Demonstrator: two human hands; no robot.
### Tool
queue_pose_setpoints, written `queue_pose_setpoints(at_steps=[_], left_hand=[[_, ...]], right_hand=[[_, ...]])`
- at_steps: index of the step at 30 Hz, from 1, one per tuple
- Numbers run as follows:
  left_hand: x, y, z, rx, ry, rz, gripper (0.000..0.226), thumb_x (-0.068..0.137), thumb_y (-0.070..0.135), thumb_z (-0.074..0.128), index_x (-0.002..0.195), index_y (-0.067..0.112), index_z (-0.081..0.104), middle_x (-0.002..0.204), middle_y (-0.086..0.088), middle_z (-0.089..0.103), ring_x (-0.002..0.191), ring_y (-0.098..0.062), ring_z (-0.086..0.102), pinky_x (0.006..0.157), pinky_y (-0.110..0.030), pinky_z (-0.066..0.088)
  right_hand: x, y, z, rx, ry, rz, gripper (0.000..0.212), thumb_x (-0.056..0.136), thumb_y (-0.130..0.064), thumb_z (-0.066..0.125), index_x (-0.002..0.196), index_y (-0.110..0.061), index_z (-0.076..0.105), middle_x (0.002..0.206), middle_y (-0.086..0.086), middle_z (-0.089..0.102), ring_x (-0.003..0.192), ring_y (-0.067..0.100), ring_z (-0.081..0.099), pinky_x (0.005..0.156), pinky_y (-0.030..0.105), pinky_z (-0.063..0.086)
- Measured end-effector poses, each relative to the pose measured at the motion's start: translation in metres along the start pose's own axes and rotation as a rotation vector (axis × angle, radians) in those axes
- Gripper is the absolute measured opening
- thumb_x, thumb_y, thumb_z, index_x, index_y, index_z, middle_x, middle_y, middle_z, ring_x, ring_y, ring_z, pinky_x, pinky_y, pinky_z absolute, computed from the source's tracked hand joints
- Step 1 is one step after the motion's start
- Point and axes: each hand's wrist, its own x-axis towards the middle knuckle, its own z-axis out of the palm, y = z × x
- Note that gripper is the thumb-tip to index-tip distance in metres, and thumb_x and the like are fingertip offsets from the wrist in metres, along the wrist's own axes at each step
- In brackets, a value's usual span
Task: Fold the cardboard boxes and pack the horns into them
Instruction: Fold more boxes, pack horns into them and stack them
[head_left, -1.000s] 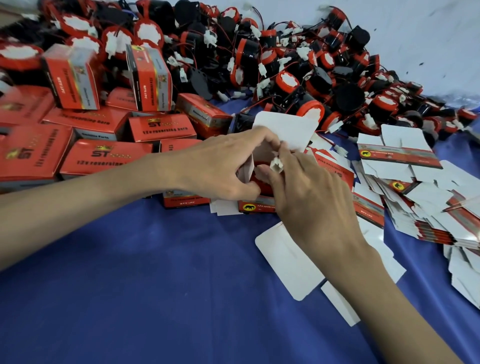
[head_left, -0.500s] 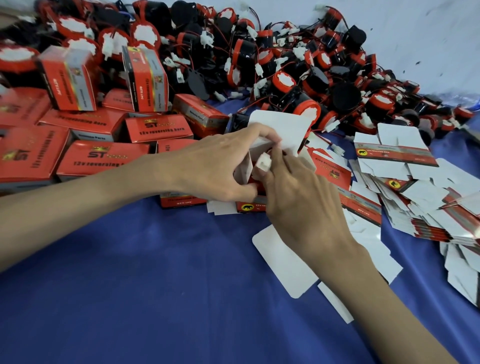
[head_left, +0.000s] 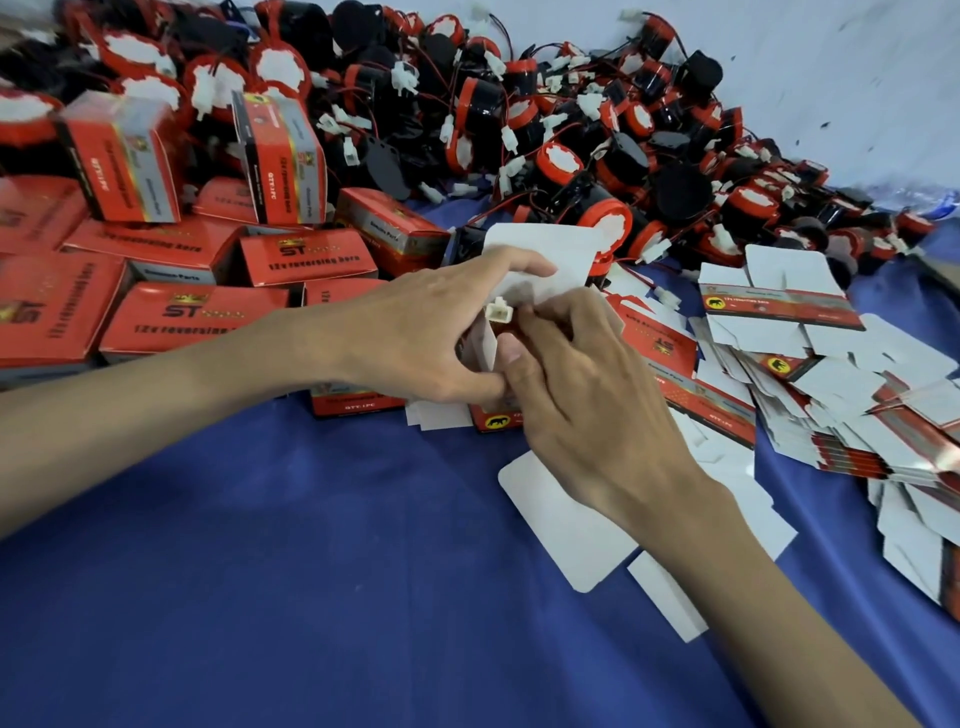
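Far left: closed red boxes (head_left: 171, 317) stacked and laid flat on the blue-covered desk (head_left: 260, 571), two more standing upright behind them. Behind and across the back: a heap of loose black-and-red horns (head_left: 519, 119) with red wires and white plugs, banked against a pale wall (head_left: 831, 62).

Centre: left hand (head_left: 415, 338) curled round an open red box (head_left: 496, 415), thumb low at the front, forefinger stretched along the raised white top flap (head_left: 540, 249); grip clamped on the box. Inside or at the mouth of that box, a white connector plug (head_left: 500, 310) showing between both hands; the horn itself hidden by the fingers. Right hand (head_left: 587, 405) just beside the left, touching it at the thumbs, fingers bent over the box opening and pressing at the plug; grip closed on the plug, as far as can be seen, though the fingertips are partly hidden.

Below the right wrist: white flaps of flat cardboard (head_left: 561, 525) lying on the cloth. Right: a spread of unfolded box blanks (head_left: 831, 395), white sides and red printed bands showing, fanned in an overlapping pile towards the desk edge.
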Motion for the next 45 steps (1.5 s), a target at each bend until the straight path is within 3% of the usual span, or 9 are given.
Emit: queue_pose_setpoints(at_steps=[5, 8, 11, 15, 18, 24, 34, 42, 45], left_hand=[[0.0, 0.002, 0.001, 0.02, -0.019, 0.014, 0.082, 0.074, 0.036, 0.068, 0.141, 0.036, 0.022, 0.096, 0.006, 0.064, 0.092, -0.014, 0.061, 0.085, -0.034, 0.046], [-0.001, 0.003, 0.001, 0.032, -0.043, 0.051, 0.085, 0.074, 0.038, 0.067, 0.144, 0.032, 0.019, 0.111, 0.021, 0.053, 0.097, -0.015, 0.062, 0.088, -0.032, 0.046], [-0.001, 0.001, 0.002, 0.035, -0.048, 0.038, 0.089, 0.072, 0.042, 0.066, 0.145, 0.031, 0.017, 0.108, 0.009, 0.059, 0.095, -0.017, 0.062, 0.087, -0.033, 0.046], [0.0, 0.002, 0.001, 0.016, -0.058, 0.063, 0.087, 0.075, 0.047, 0.069, 0.144, 0.034, 0.018, 0.106, 0.009, 0.061, 0.097, -0.017, 0.064, 0.088, -0.039, 0.048], [-0.001, 0.002, 0.002, 0.048, -0.041, 0.097, 0.088, 0.069, 0.061, 0.059, 0.142, 0.035, 0.017, 0.112, 0.011, 0.06, 0.096, -0.012, 0.064, 0.088, -0.037, 0.049], [-0.002, 0.002, 0.002, 0.035, -0.018, 0.165, 0.086, 0.068, 0.064, 0.058, 0.14, 0.031, 0.023, 0.111, 0.031, 0.046, 0.101, -0.012, 0.06, 0.087, -0.034, 0.048], [-0.003, 0.001, -0.001, -0.006, -0.059, 0.134, 0.092, 0.064, 0.067, 0.057, 0.142, 0.036, 0.019, 0.099, 0.052, 0.04, 0.093, 0.001, 0.057, 0.082, -0.01, 0.041], [0.0, -0.002, 0.0, -0.072, -0.091, 0.057, 0.087, 0.076, 0.039, 0.074, 0.143, 0.037, 0.019, 0.114, 0.006, 0.061, 0.095, -0.007, 0.06, 0.091, -0.036, 0.047], [-0.001, 0.001, -0.001, -0.061, -0.087, 0.068, 0.088, 0.074, 0.041, 0.072, 0.143, 0.037, 0.02, 0.115, 0.027, 0.05, 0.097, -0.003, 0.058, 0.091, -0.029, 0.046]], right_hand=[[0.0, 0.003, 0.0, -0.073, 0.079, -0.141, 0.032, 0.096, -0.021, 0.034, 0.087, -0.009, 0.062, 0.084, 0.004, 0.05, 0.086, 0.025, 0.046, 0.055, 0.04, 0.046], [0.001, 0.0, 0.001, -0.141, 0.135, -0.205, 0.033, 0.091, -0.013, 0.035, 0.077, -0.003, 0.064, 0.078, 0.008, 0.057, 0.084, 0.023, 0.04, 0.063, 0.026, 0.031], [0.0, 0.001, 0.004, -0.068, 0.042, -0.267, 0.038, 0.095, -0.011, 0.027, 0.081, 0.001, 0.061, 0.081, 0.012, 0.058, 0.084, 0.029, 0.049, 0.073, 0.037, 0.037], [0.001, -0.003, 0.006, 0.398, -0.038, 0.055, 0.042, 0.1, -0.046, 0.015, 0.074, -0.04, 0.047, 0.085, -0.016, 0.045, 0.092, 0.004, 0.04, 0.09, 0.025, 0.031], [0.005, -0.006, 0.007, 0.455, 0.031, 0.152, 0.044, 0.098, -0.043, 0.02, 0.059, -0.042, 0.038, 0.081, -0.02, 0.046, 0.087, -0.002, 0.039, 0.088, 0.025, 0.029], [0.008, -0.002, 0.01, 0.462, 0.01, 0.129, 0.022, 0.092, -0.03, 0.035, 0.094, -0.018, 0.052, 0.083, -0.012, 0.051, 0.082, 0.006, 0.042, 0.075, 0.026, 0.031], [0.009, 0.002, 0.0, 0.404, 0.02, 0.001, 0.016, 0.075, -0.003, 0.049, 0.072, -0.017, 0.056, 0.075, -0.021, 0.049, 0.079, -0.009, 0.043, 0.077, 0.024, 0.031], [0.006, 0.004, -0.006, 0.303, -0.044, -0.046, 0.024, 0.083, -0.015, 0.048, 0.092, -0.011, 0.07, 0.101, -0.006, 0.062, 0.087, 0.003, 0.045, 0.081, 0.017, 0.03], [0.007, 0.003, -0.006, 0.224, -0.064, -0.06, 0.016, 0.084, -0.001, 0.057, 0.095, -0.006, 0.068, 0.104, 0.004, 0.062, 0.094, 0.013, 0.048, 0.085, 0.023, 0.029]])
